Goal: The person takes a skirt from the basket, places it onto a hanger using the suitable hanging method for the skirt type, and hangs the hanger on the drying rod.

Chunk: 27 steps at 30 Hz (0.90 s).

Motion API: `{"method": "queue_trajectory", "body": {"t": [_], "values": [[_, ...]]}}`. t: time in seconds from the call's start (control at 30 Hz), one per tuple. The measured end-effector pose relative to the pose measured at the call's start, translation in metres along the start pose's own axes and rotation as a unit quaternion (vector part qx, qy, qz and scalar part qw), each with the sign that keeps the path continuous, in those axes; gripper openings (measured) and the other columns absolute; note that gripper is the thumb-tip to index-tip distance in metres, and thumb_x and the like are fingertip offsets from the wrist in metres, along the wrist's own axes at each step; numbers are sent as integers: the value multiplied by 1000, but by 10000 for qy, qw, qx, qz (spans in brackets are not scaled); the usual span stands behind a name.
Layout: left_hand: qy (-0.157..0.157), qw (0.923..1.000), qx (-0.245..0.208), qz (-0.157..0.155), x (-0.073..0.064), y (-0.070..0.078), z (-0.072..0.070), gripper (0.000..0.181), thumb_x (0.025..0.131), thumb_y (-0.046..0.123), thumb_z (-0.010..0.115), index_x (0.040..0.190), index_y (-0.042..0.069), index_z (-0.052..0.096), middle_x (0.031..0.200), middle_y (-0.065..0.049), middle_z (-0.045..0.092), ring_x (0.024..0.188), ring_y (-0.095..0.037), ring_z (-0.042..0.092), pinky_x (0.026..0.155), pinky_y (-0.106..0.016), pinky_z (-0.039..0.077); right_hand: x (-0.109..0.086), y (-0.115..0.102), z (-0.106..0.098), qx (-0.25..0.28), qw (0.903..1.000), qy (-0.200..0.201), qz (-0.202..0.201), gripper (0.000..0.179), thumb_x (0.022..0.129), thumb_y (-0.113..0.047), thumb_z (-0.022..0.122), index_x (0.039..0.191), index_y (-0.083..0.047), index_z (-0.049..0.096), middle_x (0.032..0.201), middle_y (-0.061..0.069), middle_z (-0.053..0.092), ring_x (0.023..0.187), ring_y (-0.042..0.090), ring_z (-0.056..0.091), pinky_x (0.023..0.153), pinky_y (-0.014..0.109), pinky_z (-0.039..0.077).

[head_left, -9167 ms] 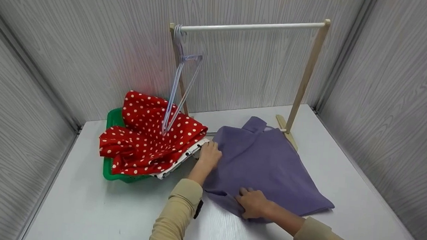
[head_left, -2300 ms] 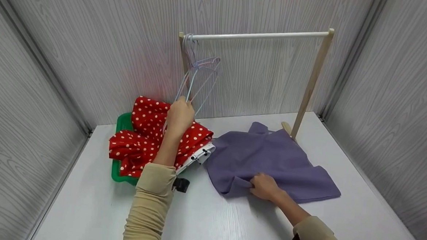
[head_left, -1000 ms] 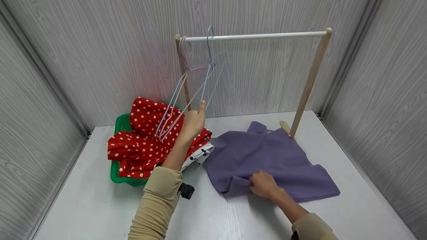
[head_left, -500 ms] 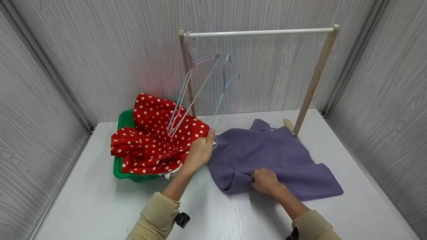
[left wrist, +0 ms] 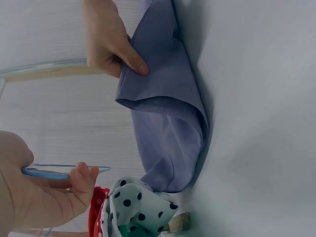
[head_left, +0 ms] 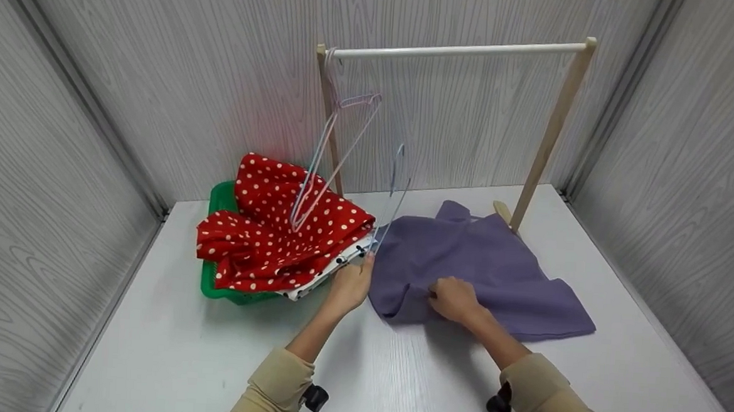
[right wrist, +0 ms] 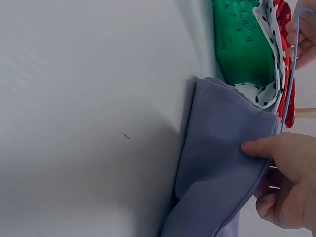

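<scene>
A purple garment [head_left: 471, 249] lies spread on the white table, a tab-like piece sticking up at its far edge. My right hand [head_left: 453, 298] pinches its near edge, thumb on top in the right wrist view, and the cloth there gapes in a lifted fold. My left hand [head_left: 350, 287] holds a light blue hanger [left wrist: 47, 173] by its lower part, hook upward. This hanger is off the rail, between the basket and the garment's left side. Thin wire makes part of its outline faint in the head view.
A green basket [head_left: 212, 291] at the left is heaped with red polka-dot cloth [head_left: 264, 244] and white black-dotted cloth [head_left: 352, 250]. Behind stands a rack with a white rail [head_left: 457, 50]; pinkish hangers [head_left: 360, 99] hang at its left end. Panelled walls enclose the table.
My left hand has taken the blue hanger off the rail and lowered it beside the garment. My right hand has come to grip the garment's near edge and stays there.
</scene>
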<state>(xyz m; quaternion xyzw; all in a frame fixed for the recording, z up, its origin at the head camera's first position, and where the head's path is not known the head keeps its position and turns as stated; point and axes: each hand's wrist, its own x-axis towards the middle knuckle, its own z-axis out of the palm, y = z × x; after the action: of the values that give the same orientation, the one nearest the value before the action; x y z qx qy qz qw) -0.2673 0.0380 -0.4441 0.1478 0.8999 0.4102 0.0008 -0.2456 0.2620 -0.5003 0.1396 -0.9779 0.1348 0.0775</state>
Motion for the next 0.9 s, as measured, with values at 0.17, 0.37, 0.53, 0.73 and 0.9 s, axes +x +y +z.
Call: {"method": "queue_trajectory", "body": {"t": [0.17, 0.37, 0.53, 0.73, 0.9], "values": [[-19, 10000, 77, -39, -1, -3, 3, 60, 101, 32, 28, 72, -4, 65, 89, -28, 64, 87, -39, 61, 76, -48, 45, 6, 5, -8, 158, 9993, -42, 340, 42, 82, -5, 61, 56, -17, 30, 53, -7, 24, 49, 11, 25, 45, 29, 23], [29, 9996, 225, -181, -5, -10, 10, 59, 101, 33, 27, 71, -3, 63, 84, -26, 64, 82, -38, 62, 72, -48, 46, 14, 20, -25, 680, 9950, 272, 675, 31, 81, -6, 59, 58, -14, 40, 55, -6, 33, 52, 12, 33, 48, 30, 28], [132, 9992, 267, -260, -7, -14, 15, 54, 101, 33, 29, 58, 8, 49, 74, -22, 62, 74, -35, 61, 68, -47, 46, 22, 36, -46, 1035, 9874, 615, 1026, 18, 81, -7, 59, 64, -9, 55, 59, -2, 44, 56, 17, 41, 51, 33, 32], [197, 9988, 158, -418, -11, -18, 17, 52, 101, 34, 29, 55, 13, 42, 64, -13, 57, 65, -28, 57, 62, -43, 45, 27, 55, -69, 1765, 9683, 905, 1516, 21, 81, -7, 59, 62, -9, 52, 58, -4, 42, 56, 16, 39, 52, 31, 30], [-5, 9980, 107, -618, -13, -22, 20, 52, 101, 37, 28, 55, 16, 39, 54, -1, 38, 53, -18, 41, 51, -33, 37, 31, 69, -90, 2187, 9522, 1106, 1823, 13, 83, -7, 59, 73, 1, 62, 65, 4, 51, 62, 20, 43, 57, 31, 34]]}}
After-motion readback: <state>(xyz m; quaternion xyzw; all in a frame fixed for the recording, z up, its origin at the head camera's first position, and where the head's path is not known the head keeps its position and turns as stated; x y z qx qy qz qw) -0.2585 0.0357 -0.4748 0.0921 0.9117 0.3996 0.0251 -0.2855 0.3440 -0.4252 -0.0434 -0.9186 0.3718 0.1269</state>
